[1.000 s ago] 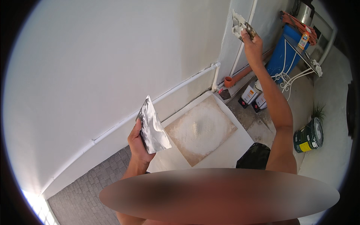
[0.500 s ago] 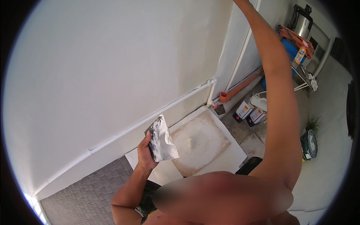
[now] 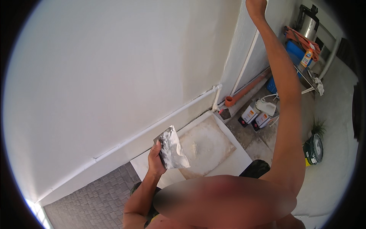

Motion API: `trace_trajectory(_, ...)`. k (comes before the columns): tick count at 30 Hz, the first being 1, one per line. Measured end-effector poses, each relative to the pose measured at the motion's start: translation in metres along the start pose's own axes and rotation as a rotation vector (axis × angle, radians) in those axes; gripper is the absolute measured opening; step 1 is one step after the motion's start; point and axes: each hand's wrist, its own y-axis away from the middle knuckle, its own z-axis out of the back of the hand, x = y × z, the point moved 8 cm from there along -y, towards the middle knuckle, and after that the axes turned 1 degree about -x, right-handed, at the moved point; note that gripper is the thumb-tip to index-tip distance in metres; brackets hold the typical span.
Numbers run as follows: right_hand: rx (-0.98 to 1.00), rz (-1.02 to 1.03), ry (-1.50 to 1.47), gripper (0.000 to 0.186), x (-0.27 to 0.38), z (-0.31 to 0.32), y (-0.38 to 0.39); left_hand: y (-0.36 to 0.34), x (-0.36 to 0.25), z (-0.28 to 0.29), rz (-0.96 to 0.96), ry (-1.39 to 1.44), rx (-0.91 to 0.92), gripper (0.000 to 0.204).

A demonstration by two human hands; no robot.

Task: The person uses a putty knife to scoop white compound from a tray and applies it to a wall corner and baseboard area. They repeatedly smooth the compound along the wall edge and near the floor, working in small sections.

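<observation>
My left hand (image 3: 155,159) grips the left edge of a flat, shiny metal sheet (image 3: 173,150), held tilted in front of the wall. White paste and dark smears lie over its face. My right arm stretches up along the wall's corner. At the picture's top edge, my right hand (image 3: 257,9) looks closed, its fingers partly cut off; whatever it holds is out of sight. The pale wall (image 3: 114,68) has a beige, darker band near the corner. Below the sheet, a white board (image 3: 232,147) on the ground bears a dusty brown-edged panel (image 3: 207,147).
A white pipe (image 3: 152,128) runs low along the wall. Right of the corner are an orange pipe (image 3: 248,91), metal cans (image 3: 249,114), a white jug (image 3: 265,108) and a small table (image 3: 305,72) with a spray bottle (image 3: 307,57). A dark bucket (image 3: 313,149) stands farther right.
My right hand has come down a little, so more of it shows at the top edge. The metal sheet and my left hand have shifted slightly right and down in the picture.
</observation>
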Motion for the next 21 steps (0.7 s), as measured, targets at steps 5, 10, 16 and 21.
trace_trajectory(5,0.044,0.123,0.167,0.05,0.034,-0.044,-0.071,-0.023,-0.116,-0.074,-0.342,-0.144,0.271,0.047)
trace_trajectory(10,0.216,0.129,0.14,0.07,0.086,-0.049,0.05,-0.032,-0.289,-0.209,-0.588,-0.55,0.46,0.046)
trace_trajectory(16,0.459,0.089,0.15,0.068,0.109,-0.008,0.131,-0.041,-0.402,-0.364,-0.445,-0.753,0.635,0.047)
trace_trajectory(21,0.17,0.102,0.108,0.055,0.095,-0.016,-0.012,-0.055,-0.414,-0.369,-0.326,-0.852,0.687,0.044)
